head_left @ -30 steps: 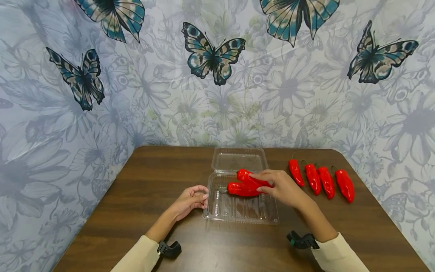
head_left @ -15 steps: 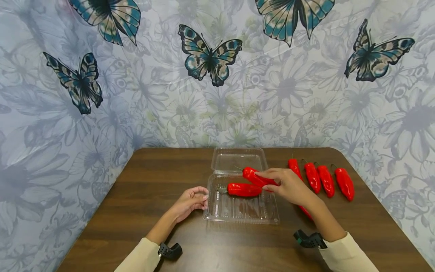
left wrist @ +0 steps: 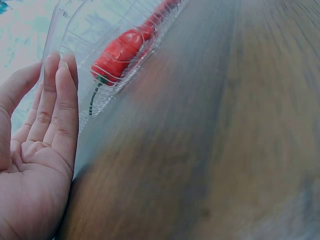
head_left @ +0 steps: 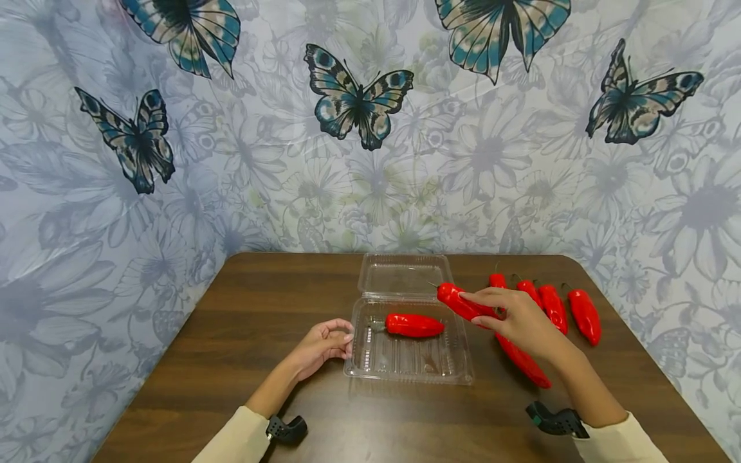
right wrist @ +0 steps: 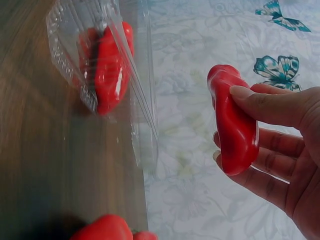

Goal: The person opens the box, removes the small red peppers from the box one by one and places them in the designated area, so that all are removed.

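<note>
My right hand (head_left: pixel 515 318) pinches a glossy red chili pepper (head_left: pixel 453 301) between thumb and fingers, above the right back corner of a clear plastic container (head_left: pixel 405 378). In the right wrist view the thumb lies across the held pepper (right wrist: pixel 232 135). One red chili pepper (head_left: pixel 413 325) lies sideways inside the container, its green stem (left wrist: pixel 93 100) toward my left hand (head_left: pixel 321 347). That hand rests at the container's left side, fingers fairly straight against the wall and thumb apart in the left wrist view.
The container's hinged lid (head_left: pixel 404 275) lies folded back. Several more red chili peppers lie on the wooden table (head_left: pixel 278 289) to the right, including one at the far right (head_left: pixel 585 317) and one nearer the front (head_left: pixel 523 363), partly behind my right hand. A butterfly-printed cloth (head_left: pixel 370 193) hangs behind.
My right hand has moved right with its pepper, away from the pepper lying in the container. More of a pepper on the table now shows below the hand. The left hand stays put.
</note>
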`<action>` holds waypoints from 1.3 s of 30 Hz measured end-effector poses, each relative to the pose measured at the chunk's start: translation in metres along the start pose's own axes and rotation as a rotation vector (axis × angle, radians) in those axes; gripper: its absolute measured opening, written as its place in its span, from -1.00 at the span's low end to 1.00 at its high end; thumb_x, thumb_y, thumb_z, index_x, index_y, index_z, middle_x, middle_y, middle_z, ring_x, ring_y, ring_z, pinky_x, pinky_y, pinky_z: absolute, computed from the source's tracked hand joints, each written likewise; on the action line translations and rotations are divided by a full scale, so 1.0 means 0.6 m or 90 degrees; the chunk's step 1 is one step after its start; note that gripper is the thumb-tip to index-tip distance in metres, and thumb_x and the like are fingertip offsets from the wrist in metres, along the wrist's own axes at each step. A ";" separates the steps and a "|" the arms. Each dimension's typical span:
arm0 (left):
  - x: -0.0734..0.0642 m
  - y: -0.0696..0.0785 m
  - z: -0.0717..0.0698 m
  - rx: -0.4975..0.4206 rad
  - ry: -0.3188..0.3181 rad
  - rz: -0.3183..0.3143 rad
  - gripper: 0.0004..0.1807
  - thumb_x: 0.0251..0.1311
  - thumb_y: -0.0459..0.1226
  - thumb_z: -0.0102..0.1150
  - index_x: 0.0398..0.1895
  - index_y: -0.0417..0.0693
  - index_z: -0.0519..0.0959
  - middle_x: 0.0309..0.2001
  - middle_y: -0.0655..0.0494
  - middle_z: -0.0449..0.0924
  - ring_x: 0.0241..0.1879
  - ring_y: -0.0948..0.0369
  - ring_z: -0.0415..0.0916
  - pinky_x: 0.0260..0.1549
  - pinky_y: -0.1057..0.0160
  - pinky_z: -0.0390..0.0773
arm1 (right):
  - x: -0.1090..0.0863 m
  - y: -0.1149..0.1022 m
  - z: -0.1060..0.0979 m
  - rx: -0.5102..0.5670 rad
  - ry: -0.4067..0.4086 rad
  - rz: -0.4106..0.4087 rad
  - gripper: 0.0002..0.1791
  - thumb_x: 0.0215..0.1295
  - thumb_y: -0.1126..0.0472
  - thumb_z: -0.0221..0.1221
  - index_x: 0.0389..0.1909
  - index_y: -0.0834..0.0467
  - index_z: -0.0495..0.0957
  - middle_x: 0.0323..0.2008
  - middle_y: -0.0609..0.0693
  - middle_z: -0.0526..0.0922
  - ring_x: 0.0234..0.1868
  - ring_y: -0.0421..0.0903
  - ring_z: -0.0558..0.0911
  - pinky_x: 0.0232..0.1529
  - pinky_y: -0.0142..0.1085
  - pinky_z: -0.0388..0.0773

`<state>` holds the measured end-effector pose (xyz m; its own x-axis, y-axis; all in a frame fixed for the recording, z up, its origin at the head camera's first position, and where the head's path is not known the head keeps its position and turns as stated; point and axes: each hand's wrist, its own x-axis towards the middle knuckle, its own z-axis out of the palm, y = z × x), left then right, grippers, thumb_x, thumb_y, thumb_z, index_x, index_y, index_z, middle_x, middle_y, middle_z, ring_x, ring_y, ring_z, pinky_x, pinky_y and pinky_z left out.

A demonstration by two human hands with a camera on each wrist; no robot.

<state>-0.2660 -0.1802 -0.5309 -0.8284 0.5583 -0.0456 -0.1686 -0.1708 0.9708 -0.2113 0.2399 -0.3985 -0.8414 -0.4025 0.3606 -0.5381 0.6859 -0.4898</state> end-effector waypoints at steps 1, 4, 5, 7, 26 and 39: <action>0.000 0.000 0.000 0.000 -0.001 0.001 -0.84 0.43 -0.43 0.11 0.01 -0.13 0.50 -0.40 0.09 0.69 -0.38 0.25 0.64 -0.27 0.28 0.70 | -0.002 0.001 -0.002 -0.005 0.005 -0.001 -0.38 0.08 0.26 0.51 0.23 -0.06 0.64 0.01 -0.13 0.71 -0.21 -0.22 0.59 -0.44 -0.38 0.54; -0.001 -0.001 -0.002 0.002 0.001 0.001 -0.84 0.43 -0.44 0.11 0.01 -0.13 0.50 -0.40 0.09 0.69 -0.39 0.25 0.64 -0.27 0.28 0.70 | -0.011 0.006 -0.008 -0.016 0.014 -0.012 -0.38 0.08 0.28 0.50 0.22 -0.04 0.64 0.03 -0.08 0.71 -0.19 -0.18 0.64 -0.43 -0.37 0.57; -0.001 -0.001 -0.002 0.002 0.002 0.000 -0.83 0.43 -0.44 0.11 0.01 -0.13 0.50 -0.40 0.09 0.69 -0.39 0.25 0.64 -0.28 0.28 0.70 | -0.014 0.008 -0.009 -0.022 0.019 -0.013 -0.38 0.08 0.29 0.50 0.22 -0.04 0.64 0.03 -0.06 0.72 -0.17 -0.19 0.64 -0.42 -0.37 0.58; -0.002 -0.002 -0.003 0.005 0.004 0.001 -0.83 0.43 -0.44 0.10 0.01 -0.14 0.49 -0.40 0.09 0.69 -0.39 0.25 0.64 -0.28 0.28 0.70 | -0.020 0.012 -0.012 -0.031 0.026 -0.009 -0.37 0.07 0.29 0.50 0.23 -0.04 0.63 0.04 -0.02 0.72 -0.26 -0.20 0.60 -0.45 -0.39 0.55; 0.008 -0.006 -0.014 0.011 -0.016 0.014 -0.83 0.44 -0.45 0.07 0.00 -0.11 0.50 -0.39 0.11 0.69 -0.37 0.26 0.64 -0.25 0.28 0.70 | -0.080 0.040 -0.056 -0.069 0.113 0.000 -0.30 -0.07 0.28 0.57 0.20 -0.03 0.66 0.03 0.01 0.74 0.02 -0.50 0.51 -0.41 -0.56 0.45; 0.014 -0.006 -0.019 0.007 -0.019 0.015 -0.83 0.45 -0.46 0.06 0.00 -0.12 0.50 -0.40 0.10 0.68 -0.38 0.26 0.64 -0.28 0.30 0.70 | -0.122 0.061 -0.060 -0.075 0.150 0.036 -0.33 -0.16 0.34 0.58 0.11 0.09 0.70 -0.39 -0.20 0.63 -0.60 -0.32 0.31 -0.63 -0.46 0.24</action>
<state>-0.2786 -0.1839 -0.5372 -0.8158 0.5781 -0.0158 -0.1432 -0.1754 0.9740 -0.1676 0.3163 -0.4142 -0.8276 -0.2184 0.5172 -0.4691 0.7751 -0.4233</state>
